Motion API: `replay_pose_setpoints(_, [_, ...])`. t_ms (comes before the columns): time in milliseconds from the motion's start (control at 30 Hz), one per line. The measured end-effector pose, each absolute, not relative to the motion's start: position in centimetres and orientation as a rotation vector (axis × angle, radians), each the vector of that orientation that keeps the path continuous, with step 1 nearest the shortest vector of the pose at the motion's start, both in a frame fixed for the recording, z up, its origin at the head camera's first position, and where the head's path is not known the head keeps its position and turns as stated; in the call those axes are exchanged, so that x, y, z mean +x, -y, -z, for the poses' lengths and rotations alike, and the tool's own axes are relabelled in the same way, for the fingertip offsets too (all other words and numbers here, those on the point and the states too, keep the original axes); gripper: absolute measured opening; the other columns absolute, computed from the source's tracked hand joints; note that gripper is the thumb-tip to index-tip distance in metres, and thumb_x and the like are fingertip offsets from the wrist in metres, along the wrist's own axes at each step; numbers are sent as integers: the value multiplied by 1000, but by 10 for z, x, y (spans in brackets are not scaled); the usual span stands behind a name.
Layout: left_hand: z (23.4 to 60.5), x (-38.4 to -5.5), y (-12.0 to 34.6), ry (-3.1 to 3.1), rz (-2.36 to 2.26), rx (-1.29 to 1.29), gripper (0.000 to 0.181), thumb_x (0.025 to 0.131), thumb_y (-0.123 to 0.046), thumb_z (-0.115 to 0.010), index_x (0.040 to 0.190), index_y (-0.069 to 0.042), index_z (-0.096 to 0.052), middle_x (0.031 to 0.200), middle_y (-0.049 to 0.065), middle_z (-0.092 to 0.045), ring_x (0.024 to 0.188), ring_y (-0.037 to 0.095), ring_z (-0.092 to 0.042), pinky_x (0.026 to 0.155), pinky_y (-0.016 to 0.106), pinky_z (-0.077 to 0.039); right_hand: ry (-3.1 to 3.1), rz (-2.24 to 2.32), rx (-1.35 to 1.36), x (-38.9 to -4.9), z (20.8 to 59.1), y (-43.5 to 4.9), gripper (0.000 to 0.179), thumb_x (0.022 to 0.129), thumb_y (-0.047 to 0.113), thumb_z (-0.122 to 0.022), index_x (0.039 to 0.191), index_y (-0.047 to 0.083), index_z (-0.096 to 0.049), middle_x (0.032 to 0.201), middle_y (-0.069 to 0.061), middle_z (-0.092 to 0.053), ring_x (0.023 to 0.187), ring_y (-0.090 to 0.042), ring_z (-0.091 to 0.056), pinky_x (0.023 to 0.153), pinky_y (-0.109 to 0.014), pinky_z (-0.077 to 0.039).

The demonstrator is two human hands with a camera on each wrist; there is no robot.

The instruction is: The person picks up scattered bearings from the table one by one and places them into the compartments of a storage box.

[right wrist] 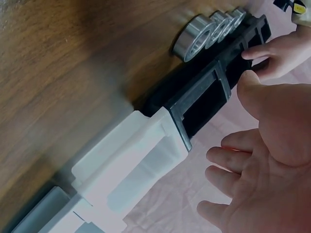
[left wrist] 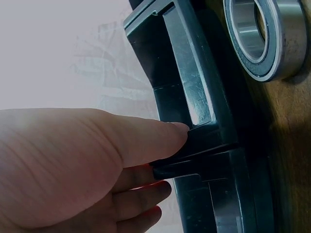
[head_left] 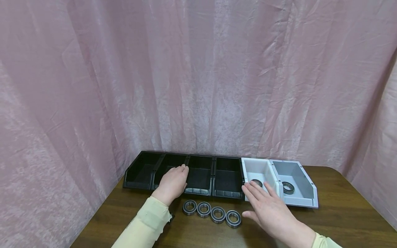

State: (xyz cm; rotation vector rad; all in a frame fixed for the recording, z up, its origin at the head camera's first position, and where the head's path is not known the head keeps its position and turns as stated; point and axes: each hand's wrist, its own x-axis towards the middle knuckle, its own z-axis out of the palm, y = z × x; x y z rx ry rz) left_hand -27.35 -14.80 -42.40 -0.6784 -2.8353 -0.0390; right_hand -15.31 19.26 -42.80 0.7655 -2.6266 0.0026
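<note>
My left hand [head_left: 173,181] lies on the front rim of the black bins [head_left: 214,174], about where the second and third meet. In the left wrist view the thumb [left wrist: 165,133] presses the black rim [left wrist: 194,97] from outside and the fingers curl behind it. My right hand [head_left: 263,203] is open with spread fingers, its fingertips over the front edge of the white bin [head_left: 248,170]. Several steel bearings [head_left: 218,214] lie in a row on the table between my hands. One bearing [head_left: 256,182] sits in the white bin, another [head_left: 288,187] in the grey bin [head_left: 307,187].
Six bins stand side by side at the back of the brown wooden table [head_left: 347,213], against a pink curtain [head_left: 198,75]. The black bins show nothing inside. The table's rounded right corner is near the grey bin.
</note>
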Motion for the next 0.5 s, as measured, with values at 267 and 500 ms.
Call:
replay_pose_setpoints(267, [425,-273,148,2848,41,-672,59,96,-15,-88,147,6,-64,153,23,-63,141,37,-63,121,49,-48,2684,15,794,-152,431,-189,75,99,47,-81,153,-1,-61,158,-18,-61,150,-37,-54,124,-65,-37])
replay_pose_setpoints(500, [424,-272,147,2835,35,-683,59,96,-14,-88,146,6,-65,152,24,-64,140,36,-63,120,49,-49,2709,10,819,-151,435,-186,74,100,47,-80,153,-1,-62,157,-19,-62,150,-38,-54,123,-66,-39])
